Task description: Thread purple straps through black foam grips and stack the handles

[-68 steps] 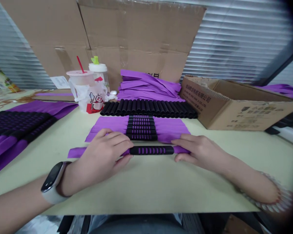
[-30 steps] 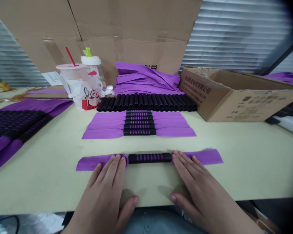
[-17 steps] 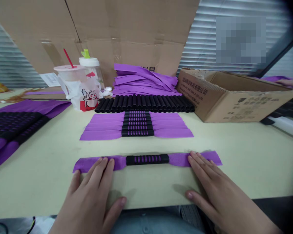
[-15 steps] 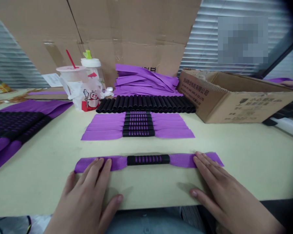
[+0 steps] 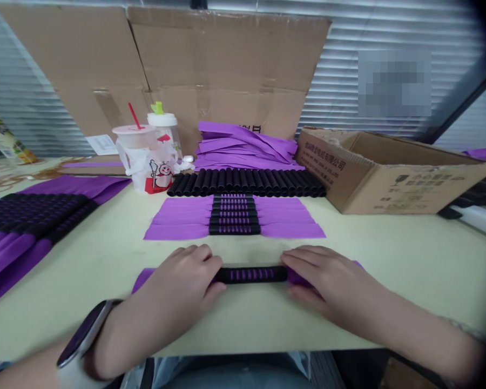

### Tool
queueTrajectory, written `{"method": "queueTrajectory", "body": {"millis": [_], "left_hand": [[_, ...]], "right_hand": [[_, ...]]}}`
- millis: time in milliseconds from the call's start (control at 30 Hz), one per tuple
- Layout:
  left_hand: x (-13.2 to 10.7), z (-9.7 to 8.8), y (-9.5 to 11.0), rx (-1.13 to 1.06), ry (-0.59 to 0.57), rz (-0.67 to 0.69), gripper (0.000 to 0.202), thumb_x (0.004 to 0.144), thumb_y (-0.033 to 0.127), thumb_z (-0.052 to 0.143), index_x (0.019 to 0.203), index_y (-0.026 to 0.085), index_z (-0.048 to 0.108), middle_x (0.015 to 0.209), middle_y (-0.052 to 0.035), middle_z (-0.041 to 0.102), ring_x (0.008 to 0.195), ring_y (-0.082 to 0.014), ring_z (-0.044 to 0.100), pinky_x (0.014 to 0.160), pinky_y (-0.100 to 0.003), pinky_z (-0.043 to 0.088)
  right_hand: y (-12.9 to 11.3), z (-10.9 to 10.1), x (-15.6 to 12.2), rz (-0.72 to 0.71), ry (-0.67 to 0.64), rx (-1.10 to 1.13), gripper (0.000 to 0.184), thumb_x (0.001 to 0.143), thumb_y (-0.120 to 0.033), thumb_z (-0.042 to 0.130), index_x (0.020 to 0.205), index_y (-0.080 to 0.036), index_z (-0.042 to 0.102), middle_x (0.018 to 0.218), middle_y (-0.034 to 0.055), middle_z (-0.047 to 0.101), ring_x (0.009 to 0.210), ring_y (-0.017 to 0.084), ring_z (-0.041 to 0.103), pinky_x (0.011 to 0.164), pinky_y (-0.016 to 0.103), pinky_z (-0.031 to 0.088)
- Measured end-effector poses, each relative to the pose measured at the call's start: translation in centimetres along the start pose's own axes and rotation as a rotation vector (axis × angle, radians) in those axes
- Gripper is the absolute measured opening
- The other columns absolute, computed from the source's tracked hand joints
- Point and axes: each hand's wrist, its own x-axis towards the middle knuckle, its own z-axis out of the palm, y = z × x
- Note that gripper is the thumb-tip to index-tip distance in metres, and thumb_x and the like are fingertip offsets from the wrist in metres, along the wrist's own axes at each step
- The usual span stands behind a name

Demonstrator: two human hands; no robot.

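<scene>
Purple strap [image 5: 143, 277] and its black tube [image 5: 253, 275] held between two hands

Left hand [image 5: 182, 283] is closed on the strap at the left end of the tube, fingers curled and thumb below; the fingers hide just what they press on. Right hand [image 5: 328, 275] pinches the strap right beside the tube's other end, purple showing between fingers and thumb. The strap runs through the tube, its bands showing in the slots, crosswise at the near part of the pale table [image 5: 259, 327]. A watch [image 5: 83, 335] sits on the left wrist.

Just beyond the hands lies a set of similar straps [image 5: 235, 215], side by side, black middles lined up. Behind it is a row of loose black tubes [image 5: 247, 182], then a pile of purple strips [image 5: 243, 147]. Another batch of tubed straps [image 5: 36, 216] lies at the left.

A cup [image 5: 135, 156] with a red straw [image 5: 134, 115] stands left of the pile, a white-lidded bottle [image 5: 164, 120] just behind it. An open cardboard box [image 5: 413, 190] sits at the right. A big cardboard sheet [image 5: 227, 59] stands at the back, with window blinds [image 5: 340, 81] behind.
</scene>
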Motion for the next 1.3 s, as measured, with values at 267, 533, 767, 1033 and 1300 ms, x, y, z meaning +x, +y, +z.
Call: {"method": "queueTrajectory", "body": {"millis": [267, 533, 767, 1033, 1300], "left_hand": [[2.7, -3.3, -3.2, 0.165, 0.297, 0.052, 0.020, 0.092, 0.027, 0.045, 0.102, 0.015, 0.057, 0.095, -0.0103, 0.062, 0.089, -0.0274, 0.061, 0.076, -0.039, 0.048], [5.5, -3.7, -7.2, 0.035, 0.177, 0.047, 0.026, 0.087, 0.040, 0.053, 0.093, 0.017, 0.064, 0.081, -0.0048, 0.065, 0.072, -0.0207, 0.061, 0.064, -0.029, 0.042], [5.1, -7.1, -13.5, -0.403, -0.080, -0.078, 0.032, 0.079, 0.048, 0.059, 0.074, 0.017, 0.065, 0.068, 0.0019, 0.062, 0.062, -0.0127, 0.054, 0.054, -0.020, 0.040], [4.4, -5.2, -14.2, -0.765, 0.228, -0.366, 0.031, 0.087, 0.034, 0.056, 0.095, 0.005, 0.056, 0.070, 0.0062, 0.056, 0.062, -0.0045, 0.051, 0.063, -0.018, 0.046], [3.9, -4.1, -14.1, -0.874, 0.172, -0.340, 0.034, 0.091, 0.039, 0.056, 0.101, 0.007, 0.056, 0.081, 0.0045, 0.064, 0.076, -0.0066, 0.060, 0.082, -0.025, 0.054]], "right_hand": [[2.5, -2.2, 5.3, -0.021, 0.162, -0.011, 0.011, 0.086, -0.018, 0.059, 0.094, -0.014, 0.064, 0.084, 0.0066, 0.064, 0.081, 0.023, 0.060, 0.075, 0.036, 0.047], [4.6, -0.4, 5.5, 0.018, 0.304, 0.045, 0.012, 0.092, -0.025, 0.050, 0.096, -0.016, 0.058, 0.081, 0.0039, 0.059, 0.069, 0.017, 0.054, 0.061, 0.028, 0.039], [8.1, -2.2, 5.6, 0.239, 0.245, 0.002, 0.030, 0.085, -0.049, 0.062, 0.076, -0.020, 0.062, 0.060, -0.0007, 0.058, 0.055, 0.015, 0.052, 0.055, 0.027, 0.036], [13.9, -3.9, 4.0, 0.467, 0.069, 0.359, 0.043, 0.080, -0.060, 0.060, 0.076, -0.018, 0.065, 0.055, -0.0006, 0.053, 0.046, 0.011, 0.044, 0.047, 0.025, 0.034], [16.0, -3.0, 3.1, 0.681, 0.055, 0.665, 0.038, 0.069, -0.048, 0.075, 0.079, -0.013, 0.066, 0.054, -0.0003, 0.052, 0.041, 0.007, 0.037, 0.037, 0.020, 0.028]]}}
